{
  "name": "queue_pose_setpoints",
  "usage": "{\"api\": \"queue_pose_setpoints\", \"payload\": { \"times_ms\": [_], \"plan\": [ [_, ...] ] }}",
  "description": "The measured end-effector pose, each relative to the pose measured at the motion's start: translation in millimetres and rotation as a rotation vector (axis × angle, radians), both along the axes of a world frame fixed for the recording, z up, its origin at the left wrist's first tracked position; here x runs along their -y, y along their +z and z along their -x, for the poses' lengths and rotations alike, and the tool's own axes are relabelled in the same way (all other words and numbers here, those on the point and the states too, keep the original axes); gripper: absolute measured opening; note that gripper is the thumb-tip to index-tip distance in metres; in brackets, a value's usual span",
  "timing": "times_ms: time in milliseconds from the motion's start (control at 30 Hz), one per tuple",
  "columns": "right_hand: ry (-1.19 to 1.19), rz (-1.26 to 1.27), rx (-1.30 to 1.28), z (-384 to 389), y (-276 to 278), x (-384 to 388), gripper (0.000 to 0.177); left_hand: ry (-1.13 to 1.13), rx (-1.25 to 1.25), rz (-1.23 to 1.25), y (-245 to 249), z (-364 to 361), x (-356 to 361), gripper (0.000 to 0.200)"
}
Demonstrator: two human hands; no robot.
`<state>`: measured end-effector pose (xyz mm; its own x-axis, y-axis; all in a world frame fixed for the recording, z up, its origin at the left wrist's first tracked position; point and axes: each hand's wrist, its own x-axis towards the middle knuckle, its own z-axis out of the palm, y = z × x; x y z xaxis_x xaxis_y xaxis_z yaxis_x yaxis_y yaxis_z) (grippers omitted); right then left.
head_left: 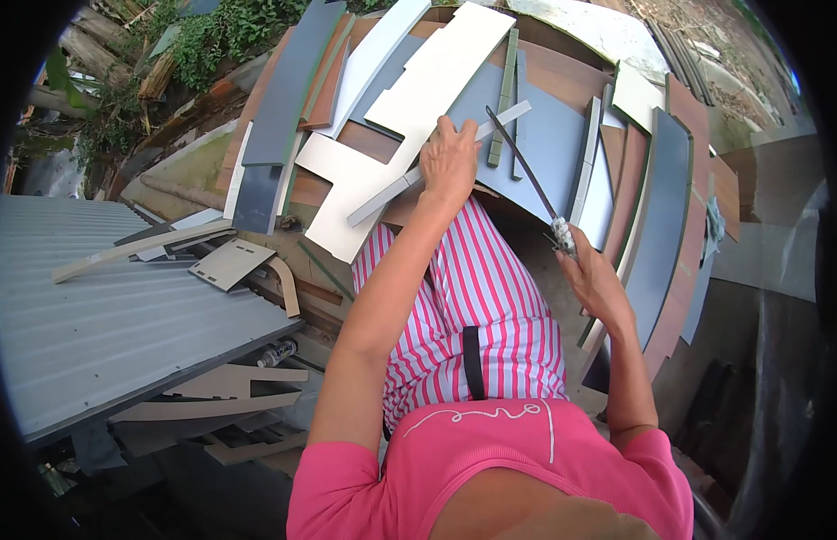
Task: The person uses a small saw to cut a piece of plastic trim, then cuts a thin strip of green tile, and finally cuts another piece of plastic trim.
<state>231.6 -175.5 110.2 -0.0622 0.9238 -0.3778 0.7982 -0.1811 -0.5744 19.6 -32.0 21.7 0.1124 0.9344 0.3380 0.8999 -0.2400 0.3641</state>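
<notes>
Pink shirt (526,450): nearest the camera at the bottom edge, with white script across it.
Striped trousers (477,297): pink and white, running from the shirt up toward the boards.
Right hand (598,283): closed around the wrapped handle end of a blade, out to the right of the trousers.
Blade (526,166): thin and dark, slanting up and left from the right hand; its far tip crosses the far end of the strip.
Left hand (450,162): seen from the back, arm stretched forward, fingers curled down over the strip and holding it against the boards.
Strip (382,200): long, pale and narrow, lying slantwise on the pile; it passes under the left hand, its near end low on the left and its far end beside the blade tip.
White board (346,180): notched, flat under the strip's near end.
Grey panel (549,135): under the blade, to the right of the left hand.
Green slat (505,99): on the grey panel, just beyond the blade tip.
Dark board (666,207): curved, on edge, right of the right hand.
Corrugated sheet (94,297): grey, on the left, carrying pale offcuts (225,263).
Plants (220,36): green, farthest away at the top left.
</notes>
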Motion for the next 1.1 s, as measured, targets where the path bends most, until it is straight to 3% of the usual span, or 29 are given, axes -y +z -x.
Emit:
{"api": "queue_pose_setpoints", "payload": {
  "times_ms": [433, 633, 733, 933, 1033, 1067, 1100],
  "plan": [
    [0.035, -0.028, -0.024, -6.0, 30.2, 27.4, 0.046, -0.057, -0.128, -0.156, -12.5, -11.3, 2.7, 0.029],
    [0.005, -0.089, -0.083, -25.1, 14.3, 36.7, 0.047, -0.082, -0.15, -0.114, -6.5, -26.1, 4.3, 0.039],
    [-0.033, -0.07, -0.123, -34.0, 8.3, 38.5, 0.047, -0.1, -0.126, -0.124, 2.8, -31.9, 12.2, 0.031],
    [-0.086, -0.033, -0.173, -55.1, -0.6, 36.7, 0.047, -0.172, -0.113, 0.165, 18.1, -30.8, 21.6, 0.05],
    [-0.085, -0.055, -0.236, -67.4, -4.9, 37.2, 0.048, -0.151, -0.055, 0.48, 28.9, -32.4, 22.3, 0.053],
    [-0.086, -0.051, -0.242, -68.5, -4.5, 36.8, 0.048, -0.151, -0.061, 0.484, 34.8, -34.0, 19.4, 0.053],
    [-0.077, -0.045, -0.239, -68.5, -3.5, 36.1, 0.049, -0.082, 0.053, 0.728, 41.0, -34.8, 15.8, 0.053]
  ]
}}
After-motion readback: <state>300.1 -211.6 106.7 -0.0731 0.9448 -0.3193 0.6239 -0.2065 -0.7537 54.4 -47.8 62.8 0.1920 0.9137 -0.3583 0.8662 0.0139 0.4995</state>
